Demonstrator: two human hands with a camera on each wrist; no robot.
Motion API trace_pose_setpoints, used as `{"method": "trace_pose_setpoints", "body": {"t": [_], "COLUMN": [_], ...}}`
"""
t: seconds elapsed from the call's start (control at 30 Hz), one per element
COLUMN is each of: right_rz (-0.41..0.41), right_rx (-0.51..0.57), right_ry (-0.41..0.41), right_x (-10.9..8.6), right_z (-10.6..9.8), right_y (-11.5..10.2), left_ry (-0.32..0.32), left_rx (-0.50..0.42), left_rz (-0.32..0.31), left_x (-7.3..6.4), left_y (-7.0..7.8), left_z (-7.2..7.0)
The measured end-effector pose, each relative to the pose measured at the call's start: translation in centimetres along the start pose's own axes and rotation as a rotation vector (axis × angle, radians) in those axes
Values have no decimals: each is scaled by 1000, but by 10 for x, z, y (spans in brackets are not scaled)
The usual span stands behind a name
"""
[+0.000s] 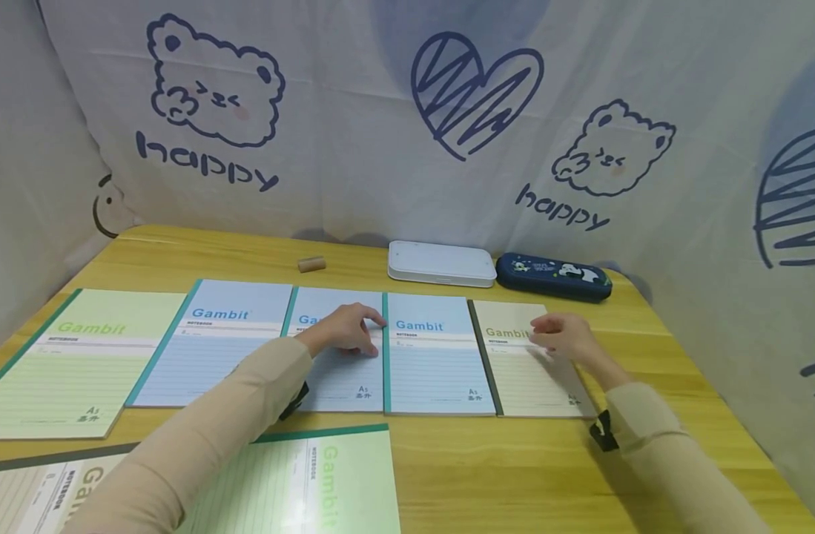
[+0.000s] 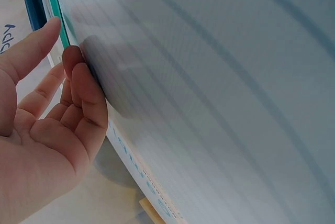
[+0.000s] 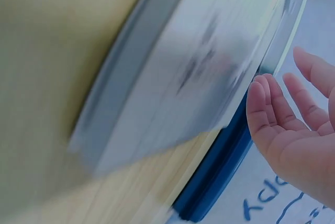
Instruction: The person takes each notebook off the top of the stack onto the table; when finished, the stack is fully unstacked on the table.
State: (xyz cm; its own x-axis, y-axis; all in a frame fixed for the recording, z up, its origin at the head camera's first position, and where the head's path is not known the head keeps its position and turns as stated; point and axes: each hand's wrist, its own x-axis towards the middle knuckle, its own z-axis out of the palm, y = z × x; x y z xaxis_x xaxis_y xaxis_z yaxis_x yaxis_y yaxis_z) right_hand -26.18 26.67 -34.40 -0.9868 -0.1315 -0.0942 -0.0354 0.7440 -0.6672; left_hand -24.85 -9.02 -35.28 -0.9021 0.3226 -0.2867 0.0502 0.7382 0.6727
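Note:
My left hand [image 1: 343,326] is over a blue Gambit notebook [image 1: 340,386], partly covering its title, with fingertips right at the teal spine of the blue notebook [image 1: 434,371] beside it. Loosely bent fingers [image 2: 89,98] of that hand show against the lined cover in the left wrist view, holding nothing. Over the upper right part of a cream notebook [image 1: 534,382] with a dark spine is my right hand [image 1: 567,337]. Its fingers [image 3: 256,103] are relaxed and hold nothing in the right wrist view. These three notebooks lie side by side.
Farther left lie another blue notebook [image 1: 200,363] and a green one [image 1: 80,371]. Near the front edge are a sideways green notebook [image 1: 360,489] and a cream one [image 1: 7,489]. Behind stand a small brown cylinder [image 1: 311,264], a white case [image 1: 440,263] and a navy panda case [image 1: 547,278].

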Motion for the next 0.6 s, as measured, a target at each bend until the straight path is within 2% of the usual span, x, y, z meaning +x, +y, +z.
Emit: {"method": "trace_pose_setpoints", "body": {"t": [0.17, 0.33, 0.6], "right_rz": [-41, -76, -66], "right_rx": [53, 99, 84], "right_ry": [-2, -50, -112], "right_x": [4, 6, 5], "right_z": [14, 30, 50], "right_y": [-13, -27, -42], "left_ry": [4, 3, 2], "left_rx": [1, -5, 4], "left_rz": [7, 0, 2], "left_x": [0, 0, 0], "left_y": [-1, -1, -1], "left_z": [0, 0, 0]}}
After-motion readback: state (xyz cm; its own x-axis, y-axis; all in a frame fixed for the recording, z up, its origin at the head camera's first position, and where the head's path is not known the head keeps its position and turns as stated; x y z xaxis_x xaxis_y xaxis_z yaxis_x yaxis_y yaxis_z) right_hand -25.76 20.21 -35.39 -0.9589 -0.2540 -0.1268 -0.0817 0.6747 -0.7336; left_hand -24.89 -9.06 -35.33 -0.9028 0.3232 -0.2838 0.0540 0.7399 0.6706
